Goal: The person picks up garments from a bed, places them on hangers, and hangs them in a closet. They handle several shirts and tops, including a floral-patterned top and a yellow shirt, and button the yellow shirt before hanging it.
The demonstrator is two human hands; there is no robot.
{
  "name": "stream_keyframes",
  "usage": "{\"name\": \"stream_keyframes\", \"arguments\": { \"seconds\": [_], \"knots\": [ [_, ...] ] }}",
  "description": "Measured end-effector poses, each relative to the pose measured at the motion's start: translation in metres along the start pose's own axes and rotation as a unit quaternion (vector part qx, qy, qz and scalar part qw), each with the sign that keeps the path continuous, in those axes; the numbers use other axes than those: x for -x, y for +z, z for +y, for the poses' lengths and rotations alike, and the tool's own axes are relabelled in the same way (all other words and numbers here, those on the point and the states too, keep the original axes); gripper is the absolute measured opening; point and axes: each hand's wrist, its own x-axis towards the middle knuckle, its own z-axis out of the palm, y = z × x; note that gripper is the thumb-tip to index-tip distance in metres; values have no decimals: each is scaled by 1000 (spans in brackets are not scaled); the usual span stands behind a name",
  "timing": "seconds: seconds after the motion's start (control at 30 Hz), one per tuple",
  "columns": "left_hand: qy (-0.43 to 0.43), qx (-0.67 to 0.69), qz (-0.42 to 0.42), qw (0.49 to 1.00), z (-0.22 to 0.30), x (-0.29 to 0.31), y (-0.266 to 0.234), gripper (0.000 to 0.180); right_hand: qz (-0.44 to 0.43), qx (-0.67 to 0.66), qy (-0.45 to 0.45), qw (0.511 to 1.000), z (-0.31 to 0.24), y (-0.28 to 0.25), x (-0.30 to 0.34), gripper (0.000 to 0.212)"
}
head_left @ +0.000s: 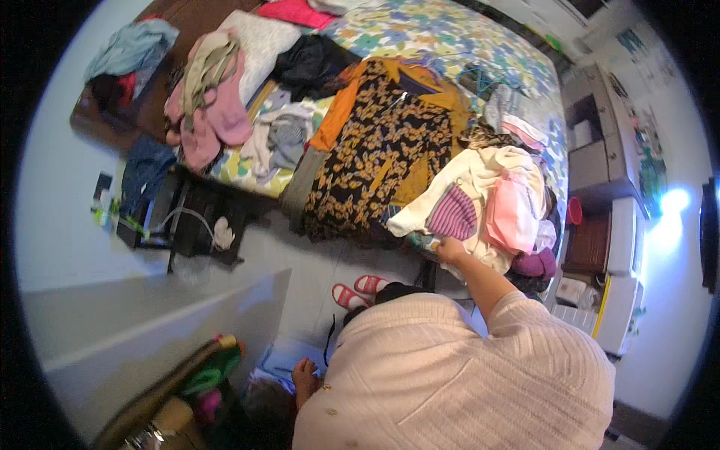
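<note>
At the near right edge of the bed, my right hand is closed at the lower edge of a purple-and-pink striped knit piece. That piece lies over a cream long-sleeved garment, with a light pink cloth beside it. My left hand hangs low by my left side, its fingers loosely curled and apart, with nothing visible in it. Near it is a pale blue bundle. A black garment with an orange-brown pattern is spread out left of the cream garment.
The bed with a floral sheet carries several clothing piles, including pink and olive garments and a black one. A low partition stands at my left, a dark stool beyond it. Drawers stand at the right.
</note>
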Motion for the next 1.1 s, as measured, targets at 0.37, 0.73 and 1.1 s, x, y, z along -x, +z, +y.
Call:
{"name": "stream_keyframes", "arguments": {
  "seconds": [0.37, 0.73, 1.1],
  "knots": [
    [81, -53, -125, 987, 83, -104, -23, 8, -38, -28, -47, 998, -25, 11, 35, 27],
    [114, -350, -123, 922, 275, -74, 146, 27, 49, -7, 4, 999, 32, -89, -165, 25],
    [169, -383, -136, 898, 357, -85, 249, 28, 203, -95, 28, 974, -14, -254, -366, 27]
  ]
}}
